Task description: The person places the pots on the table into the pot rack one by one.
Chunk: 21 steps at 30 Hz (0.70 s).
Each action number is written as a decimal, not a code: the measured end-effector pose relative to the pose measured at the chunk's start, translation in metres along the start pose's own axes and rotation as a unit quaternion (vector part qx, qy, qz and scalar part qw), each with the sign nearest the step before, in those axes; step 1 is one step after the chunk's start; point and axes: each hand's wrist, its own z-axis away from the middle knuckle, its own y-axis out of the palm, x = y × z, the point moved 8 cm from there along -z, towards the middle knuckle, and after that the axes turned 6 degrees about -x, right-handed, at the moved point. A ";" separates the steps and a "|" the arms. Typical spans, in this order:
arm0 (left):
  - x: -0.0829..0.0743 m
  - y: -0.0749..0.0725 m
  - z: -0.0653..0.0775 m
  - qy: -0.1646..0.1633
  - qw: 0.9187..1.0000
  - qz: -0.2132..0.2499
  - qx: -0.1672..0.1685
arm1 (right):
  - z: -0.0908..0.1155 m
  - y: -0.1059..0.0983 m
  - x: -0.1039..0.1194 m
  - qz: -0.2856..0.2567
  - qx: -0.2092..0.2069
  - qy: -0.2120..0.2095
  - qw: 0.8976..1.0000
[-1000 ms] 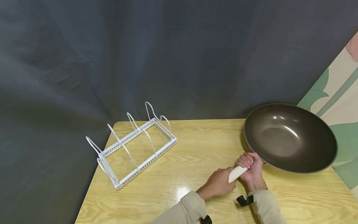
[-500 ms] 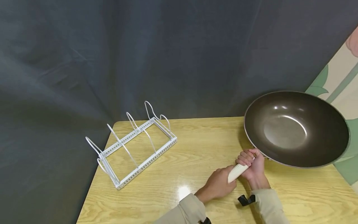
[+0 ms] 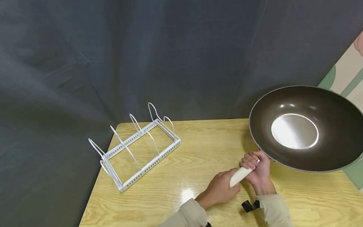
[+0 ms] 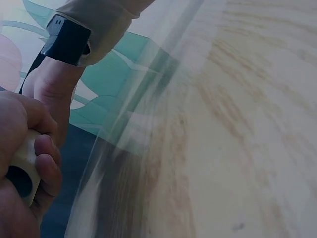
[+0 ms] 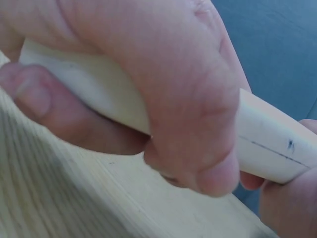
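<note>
A large dark brown wok (image 3: pixel 297 157) is raised over the right side of the table in the head view, its inside facing me. Both hands grip its cream handle (image 3: pixel 241 176). My left hand (image 3: pixel 221 188) is wrapped around the free end, and my right hand (image 3: pixel 258 168) holds the part close to the pan. The left wrist view shows the handle's end, with a hole in it, between the left hand's fingers (image 4: pixel 47 161). In the right wrist view, the right hand's fingers (image 5: pixel 188 99) curl over the handle, and part of the left hand shows at the right edge.
On the left of the wooden table (image 3: pixel 204 151) stands a white wire rack (image 3: pixel 150 166) with several upright loops. A dark grey curtain (image 3: pixel 181 56) hangs behind the table. At the right edge is a floral-patterned surface (image 3: pixel 351 82).
The wok has risen and come nearer the camera, shifting right, so that its rim looks larger and reaches the frame's right edge. Both hands keep their grip on the handle.
</note>
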 end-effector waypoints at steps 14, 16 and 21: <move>0.002 -0.014 0.016 0.017 0.998 0.044 -0.034 | -0.002 0.018 -0.019 0.015 0.025 0.020 0.999; 0.001 -0.016 0.018 0.024 0.997 0.053 -0.041 | -0.002 0.021 -0.021 0.023 0.024 0.018 0.999; 0.001 -0.023 0.023 0.037 0.995 0.065 -0.064 | -0.004 0.029 -0.028 0.052 0.022 0.010 0.998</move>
